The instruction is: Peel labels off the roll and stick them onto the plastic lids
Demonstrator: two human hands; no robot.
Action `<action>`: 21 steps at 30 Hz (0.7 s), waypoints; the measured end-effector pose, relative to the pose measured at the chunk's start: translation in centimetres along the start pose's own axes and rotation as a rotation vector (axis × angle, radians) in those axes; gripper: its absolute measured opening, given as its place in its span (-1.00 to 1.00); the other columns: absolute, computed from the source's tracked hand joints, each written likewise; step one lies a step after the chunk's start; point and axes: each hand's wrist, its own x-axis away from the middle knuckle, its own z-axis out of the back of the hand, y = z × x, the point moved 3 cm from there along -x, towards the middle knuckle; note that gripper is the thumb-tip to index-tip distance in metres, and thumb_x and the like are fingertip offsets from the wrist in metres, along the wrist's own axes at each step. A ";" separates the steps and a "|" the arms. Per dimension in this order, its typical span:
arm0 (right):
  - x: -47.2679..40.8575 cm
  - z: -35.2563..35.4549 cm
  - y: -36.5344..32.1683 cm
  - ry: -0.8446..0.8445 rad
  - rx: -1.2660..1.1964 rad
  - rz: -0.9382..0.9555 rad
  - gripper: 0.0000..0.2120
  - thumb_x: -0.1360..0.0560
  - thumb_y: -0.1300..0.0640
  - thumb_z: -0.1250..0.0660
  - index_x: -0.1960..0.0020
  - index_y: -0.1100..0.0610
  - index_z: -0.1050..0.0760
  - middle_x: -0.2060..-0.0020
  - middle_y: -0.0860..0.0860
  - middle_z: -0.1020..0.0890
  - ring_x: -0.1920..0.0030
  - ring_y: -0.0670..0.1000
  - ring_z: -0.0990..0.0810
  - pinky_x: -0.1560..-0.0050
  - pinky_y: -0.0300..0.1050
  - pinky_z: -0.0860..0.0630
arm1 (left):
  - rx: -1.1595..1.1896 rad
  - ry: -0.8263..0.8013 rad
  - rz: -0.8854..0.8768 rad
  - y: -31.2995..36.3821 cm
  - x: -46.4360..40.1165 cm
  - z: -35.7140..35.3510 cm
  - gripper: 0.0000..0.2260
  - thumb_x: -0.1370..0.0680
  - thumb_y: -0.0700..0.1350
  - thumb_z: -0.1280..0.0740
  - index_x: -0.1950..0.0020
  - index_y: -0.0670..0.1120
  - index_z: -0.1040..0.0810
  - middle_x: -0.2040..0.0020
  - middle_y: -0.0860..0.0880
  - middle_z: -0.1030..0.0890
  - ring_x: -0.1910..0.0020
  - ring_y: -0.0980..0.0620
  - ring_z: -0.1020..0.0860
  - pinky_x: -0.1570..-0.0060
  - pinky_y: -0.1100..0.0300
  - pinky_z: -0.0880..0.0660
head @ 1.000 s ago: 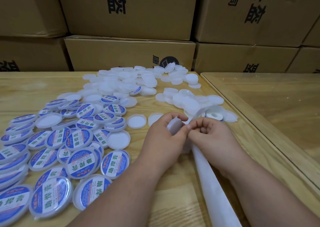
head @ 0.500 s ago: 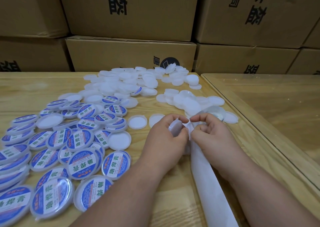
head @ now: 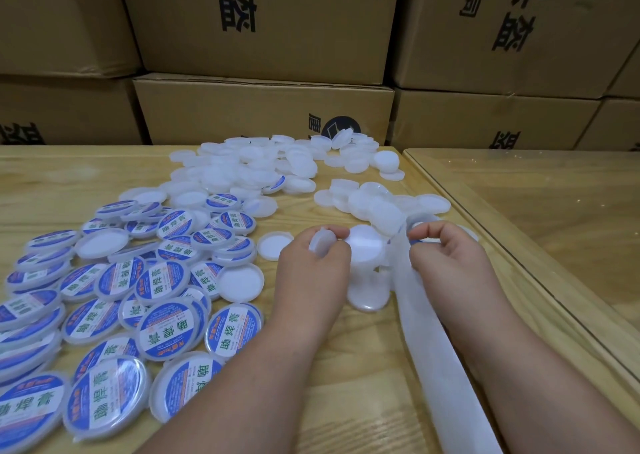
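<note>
My left hand (head: 311,277) grips a blank white plastic lid (head: 320,242) on edge between thumb and fingers. My right hand (head: 446,263) pinches a blue-edged label (head: 420,241) just lifted from the white backing strip (head: 436,342), which runs from the label roll (head: 415,223) behind my fingers toward the near edge. Blank lids (head: 367,245) lie on the table between both hands. A heap of labelled lids (head: 162,287) with blue and white stickers covers the left of the table. Unlabelled lids (head: 249,169) are piled at the back.
Stacked cardboard boxes (head: 263,107) with black print wall off the back of the wooden table (head: 52,183). A second glass-topped table (head: 554,211) adjoins on the right, with a raised wooden edge between them.
My hands have drawn apart: the left carries the lid leftward, the right pulls the label off the strip to the right. Blank lids between them are now uncovered.
</note>
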 end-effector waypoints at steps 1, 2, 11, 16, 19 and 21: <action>0.0 0.0 0.1 0.010 0.004 0.036 -0.78 -0.41 0.21 -0.27 -0.01 0.00 -0.56 0.51 -0.15 -0.39 0.53 -0.12 -0.31 0.54 -0.32 -0.25 | 0.000 0.000 0.004 0.0 -0.1 0.0 -0.72 -0.33 -0.01 -0.25 0.10 0.30 -0.64 0.30 0.21 -0.64 0.16 0.01 -0.61 0.14 0.08 -0.57; -0.1 -0.1 0.1 0.023 0.010 0.075 -0.78 -0.46 0.27 -0.29 0.00 0.00 -0.55 0.51 -0.19 -0.41 0.54 -0.16 -0.33 0.54 -0.36 -0.27 | -0.003 -0.003 0.004 0.0 -0.1 0.0 -0.73 -0.34 -0.01 -0.25 0.11 0.30 -0.64 0.29 0.21 -0.65 0.16 0.01 -0.62 0.12 0.06 -0.58; 0.4 -0.8 -0.4 -0.018 0.138 0.341 -0.60 -0.46 0.28 -0.42 -0.03 -0.23 -0.57 0.23 -0.18 -0.53 0.33 -0.13 -0.46 0.28 -0.37 -0.42 | 0.037 -0.042 0.027 -0.1 0.1 0.0 -0.76 -0.36 -0.03 -0.28 0.10 0.22 -0.68 0.33 0.22 -0.61 0.22 0.08 -0.57 0.17 0.14 -0.51; 0.5 -0.8 -0.7 -0.005 0.134 0.377 -0.72 -0.42 0.16 -0.40 -0.02 -0.19 -0.59 0.19 -0.16 -0.58 0.34 -0.15 -0.46 0.29 -0.36 -0.43 | 0.059 -0.061 0.037 0.1 0.2 -0.1 -0.74 -0.34 -0.04 -0.28 0.10 0.19 -0.70 0.32 0.19 -0.59 0.18 0.07 -0.56 0.09 0.13 -0.55; 0.7 -0.9 -1.0 -0.006 0.138 0.408 -0.74 -0.41 0.18 -0.40 0.03 -0.18 -0.57 0.10 -0.22 -0.64 0.28 -0.12 -0.49 0.27 -0.37 -0.43 | 0.057 -0.064 0.031 0.2 0.3 -0.1 -0.73 -0.34 -0.04 -0.27 0.10 0.21 -0.70 0.32 0.21 -0.59 0.19 0.09 -0.57 0.09 0.14 -0.57; 0.7 -0.9 -0.9 -0.005 0.141 0.412 -0.69 -0.44 0.24 -0.42 0.02 -0.18 -0.57 0.09 -0.22 -0.64 0.27 -0.11 -0.50 0.25 -0.36 -0.44 | 0.050 -0.065 0.031 0.2 0.3 0.0 -0.72 -0.34 -0.03 -0.27 0.09 0.22 -0.70 0.34 0.23 -0.59 0.19 0.10 -0.57 0.08 0.12 -0.59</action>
